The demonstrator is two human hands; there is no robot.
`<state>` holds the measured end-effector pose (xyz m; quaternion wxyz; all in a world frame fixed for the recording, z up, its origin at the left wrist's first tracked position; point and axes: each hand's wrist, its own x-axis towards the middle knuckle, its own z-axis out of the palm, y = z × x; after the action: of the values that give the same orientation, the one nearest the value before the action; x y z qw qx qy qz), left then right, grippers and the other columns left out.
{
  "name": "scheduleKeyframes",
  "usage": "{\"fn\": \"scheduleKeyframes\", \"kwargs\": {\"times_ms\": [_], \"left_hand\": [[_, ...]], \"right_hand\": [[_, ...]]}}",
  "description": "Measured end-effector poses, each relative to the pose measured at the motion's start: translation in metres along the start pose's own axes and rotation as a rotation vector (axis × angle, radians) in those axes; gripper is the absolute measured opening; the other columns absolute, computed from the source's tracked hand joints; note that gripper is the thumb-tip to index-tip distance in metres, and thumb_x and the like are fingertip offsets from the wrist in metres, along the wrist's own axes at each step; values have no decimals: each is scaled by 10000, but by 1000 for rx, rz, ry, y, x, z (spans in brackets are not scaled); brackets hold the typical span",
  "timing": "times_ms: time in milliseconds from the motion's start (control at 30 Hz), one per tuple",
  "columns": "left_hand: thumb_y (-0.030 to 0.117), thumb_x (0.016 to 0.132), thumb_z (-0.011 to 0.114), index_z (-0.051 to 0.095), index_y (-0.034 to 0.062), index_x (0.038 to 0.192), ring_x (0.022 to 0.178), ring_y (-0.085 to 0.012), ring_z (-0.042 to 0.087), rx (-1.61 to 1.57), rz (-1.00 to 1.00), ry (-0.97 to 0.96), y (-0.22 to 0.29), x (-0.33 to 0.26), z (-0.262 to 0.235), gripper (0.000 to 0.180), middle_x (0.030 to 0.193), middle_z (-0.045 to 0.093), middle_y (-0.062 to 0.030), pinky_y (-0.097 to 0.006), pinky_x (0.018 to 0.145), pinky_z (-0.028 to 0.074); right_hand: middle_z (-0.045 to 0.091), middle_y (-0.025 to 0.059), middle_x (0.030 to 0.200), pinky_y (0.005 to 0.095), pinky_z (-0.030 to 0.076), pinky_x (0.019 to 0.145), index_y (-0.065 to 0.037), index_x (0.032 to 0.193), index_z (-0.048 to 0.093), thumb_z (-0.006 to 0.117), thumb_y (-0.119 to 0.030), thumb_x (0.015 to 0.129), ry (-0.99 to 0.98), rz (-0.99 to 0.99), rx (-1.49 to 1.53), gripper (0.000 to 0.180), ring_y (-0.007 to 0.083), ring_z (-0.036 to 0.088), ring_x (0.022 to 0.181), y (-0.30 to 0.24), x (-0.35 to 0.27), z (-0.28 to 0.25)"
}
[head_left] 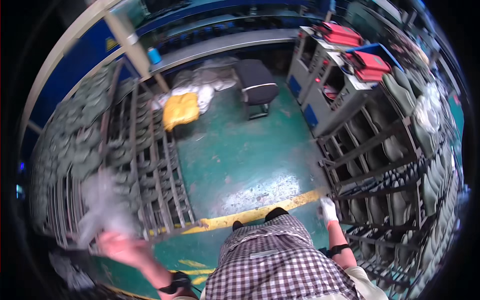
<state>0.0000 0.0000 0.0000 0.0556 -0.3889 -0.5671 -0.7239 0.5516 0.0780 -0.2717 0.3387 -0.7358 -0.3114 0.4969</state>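
My left hand (122, 248), bare and blurred by motion, is raised at the lower left. It grips a crumpled clear plastic bag (102, 202) in front of a grey metal rack (150, 170) loaded with grey-green shoe pieces. My right hand (327, 210) wears a white glove and hangs by my side. It is close to the left edge of a second metal rack (380, 170) with shoe pieces, and nothing is visibly held in it. My checked apron (280, 265) fills the lower middle.
Green floor with a yellow line (260, 212) runs between the two racks. A dark stool (257, 87) and a yellow bag (181, 110) lie farther ahead. A grey cabinet with red trays (345, 55) stands at the back right. A long bench (225, 45) crosses the back.
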Motion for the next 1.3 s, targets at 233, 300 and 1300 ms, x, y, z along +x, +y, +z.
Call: {"fn": "scheduleKeyframes", "kwargs": {"times_ms": [233,300,1300], "left_hand": [[-92,907,586,554,29,1172,937,-120,637,-703,-950,-742,-58,-42,344,293,1022,653,-61,-264,833,527],[-71,913,574,517,28,1222,963,-149,659,-728,-904,-705,-61,-44,429,329,1083,669,-96,-284,837,542],[-35,1007,645,723,-77,1179,984,-115,682,-332,-321,-1346,-193,-4,1236,194,1143,674,-87,-225,778,549]], "right_hand": [[698,36,1042,272,529,800,-24,1394,611,586,-190,1076,-310,-505,311,359,101,621,863,-266,51,64],[661,24,966,267,509,759,-32,1405,571,606,-210,1066,-344,-511,364,385,102,605,810,-328,74,75],[703,57,1063,276,518,911,40,1216,689,697,-140,1010,-318,-415,446,274,104,623,1003,-720,730,4]]}}
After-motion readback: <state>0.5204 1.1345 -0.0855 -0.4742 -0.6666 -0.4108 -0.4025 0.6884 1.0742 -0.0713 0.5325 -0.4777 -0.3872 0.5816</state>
